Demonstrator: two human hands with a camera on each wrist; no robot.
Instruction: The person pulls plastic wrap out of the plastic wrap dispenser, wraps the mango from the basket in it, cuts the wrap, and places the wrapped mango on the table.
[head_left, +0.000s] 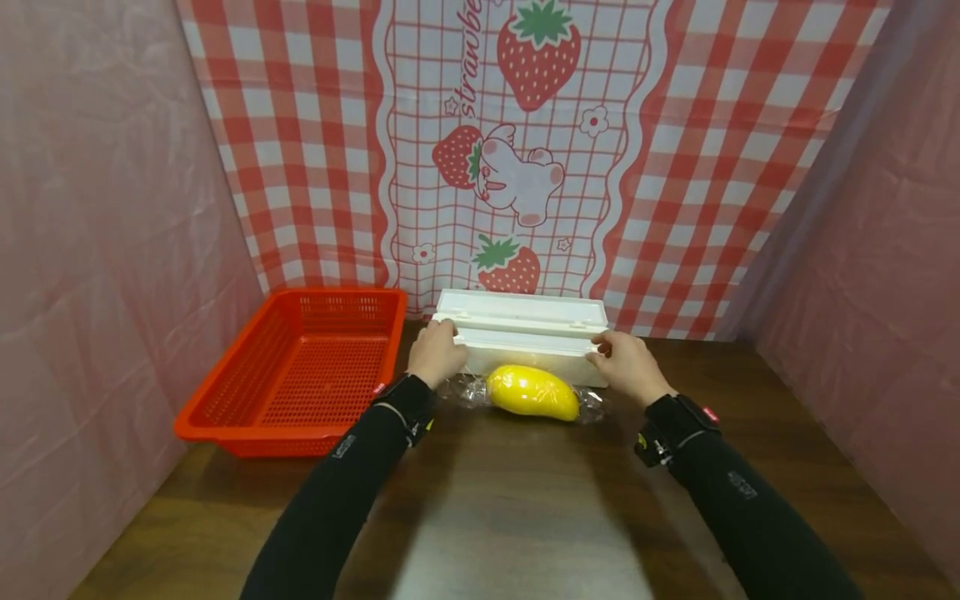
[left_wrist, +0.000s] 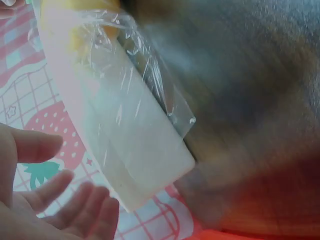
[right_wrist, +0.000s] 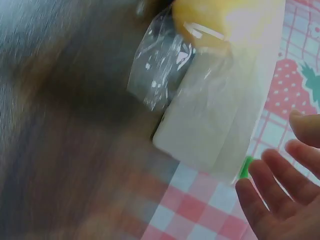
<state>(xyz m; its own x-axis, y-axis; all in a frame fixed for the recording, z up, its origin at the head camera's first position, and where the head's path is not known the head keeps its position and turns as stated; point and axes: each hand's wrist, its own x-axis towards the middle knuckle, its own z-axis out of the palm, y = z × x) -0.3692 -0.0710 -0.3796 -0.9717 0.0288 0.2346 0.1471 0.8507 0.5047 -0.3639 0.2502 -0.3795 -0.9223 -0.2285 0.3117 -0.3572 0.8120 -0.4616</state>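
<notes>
Evidently set at both ends of a white box (head_left: 482,359) at once: left hand (head_left: 437,354) at one end, right hand (head_left: 628,365) at the other, probably for balance across so long a shape. Thumbs well parted from loosely curved fingers in both wrist views, so nothing gripped by either hand. Cannot tell about any light touch of fingertips on plastic. By the right end of the box, a bit of green (right_wrist: 246,167), too little in view to identify. Behind, lid (head_left: 521,308) tipped back, presumably for access to the inside. Between the hands, in front of the box and lengthwise along it, a yellow, mango-like object (head_left: 532,392) in clear wrap (head_left: 468,392), with loose ends out to both sides, perhaps a help against rolling. Further left on the counter (head_left: 510,500), a red basket (head_left: 247,436), apart from the box, likely out of the way of both forearms. Beyond, a strawberry-print cloth (head_left: 315,125) as backdrop, with a pink curtain (head_left: 90,208) to the left.
</notes>
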